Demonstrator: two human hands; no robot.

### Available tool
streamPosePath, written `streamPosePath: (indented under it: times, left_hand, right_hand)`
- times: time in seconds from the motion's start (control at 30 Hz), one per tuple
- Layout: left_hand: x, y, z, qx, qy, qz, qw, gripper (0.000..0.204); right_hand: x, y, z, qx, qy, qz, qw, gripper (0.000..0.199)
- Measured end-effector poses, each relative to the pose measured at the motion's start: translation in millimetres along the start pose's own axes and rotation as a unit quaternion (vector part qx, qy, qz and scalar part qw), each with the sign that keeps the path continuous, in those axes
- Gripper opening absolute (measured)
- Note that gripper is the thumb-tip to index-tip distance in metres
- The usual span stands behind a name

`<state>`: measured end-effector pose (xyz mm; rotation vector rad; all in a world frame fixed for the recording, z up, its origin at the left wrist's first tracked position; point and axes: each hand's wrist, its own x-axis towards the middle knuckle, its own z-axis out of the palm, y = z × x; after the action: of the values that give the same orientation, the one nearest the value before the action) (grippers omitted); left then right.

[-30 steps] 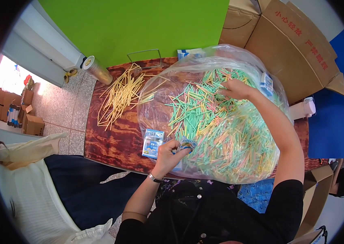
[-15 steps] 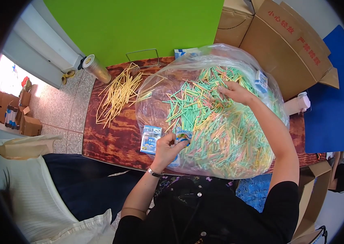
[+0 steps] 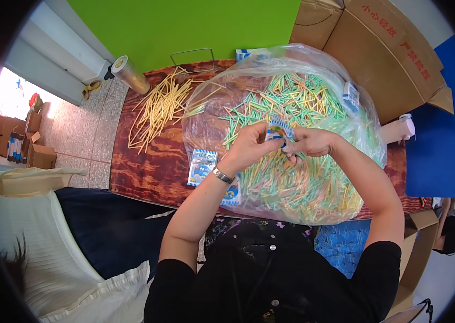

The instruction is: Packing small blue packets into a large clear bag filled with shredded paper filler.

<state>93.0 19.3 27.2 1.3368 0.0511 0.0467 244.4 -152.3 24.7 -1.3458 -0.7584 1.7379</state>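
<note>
Over the pile, my left hand (image 3: 250,147) pinches a small blue-and-white packet (image 3: 280,128) that stands up from its fingers. My right hand (image 3: 313,143) meets it from the right, its fingers curled in against the packet; whatever lies in them is hidden. Beneath both hands spreads a heap of short thin green, yellow and pink sticks (image 3: 292,185) in a large clear plastic bag (image 3: 206,121) opened out on the table. Beside my left forearm lie more blue-and-white packets (image 3: 202,166), at the bag's near left edge.
Longer pale yellow sticks (image 3: 163,107) lie loose on the wood-patterned table (image 3: 138,175). Behind them are a wire stand (image 3: 192,51) and a clear cylinder (image 3: 130,76). Another packet (image 3: 351,97) rests on the bag's right side, near a pinkish cup (image 3: 398,130) and a large cardboard box (image 3: 381,51).
My right hand has left the far part of the stick heap and come in to the packet. My left hand has lifted the packet up and rightward from the bag's near left edge.
</note>
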Motion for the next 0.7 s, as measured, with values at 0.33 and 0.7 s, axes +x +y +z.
streamPosePath:
  times: [0.33,0.7]
  left_hand:
    - [-46.1,-34.5,-21.0,0.35,0.239,0.177,0.888,0.024]
    - [-55.4,-32.0,-12.3,0.446,0.269,0.298,0.8,0.028]
  right_hand:
    - [-36.5,-79.4,48.9,-0.319,0.127,0.034,0.939,0.033]
    - [-23.1,-111.7,83.8,-0.597,0.092,-0.086,0.792,0.056]
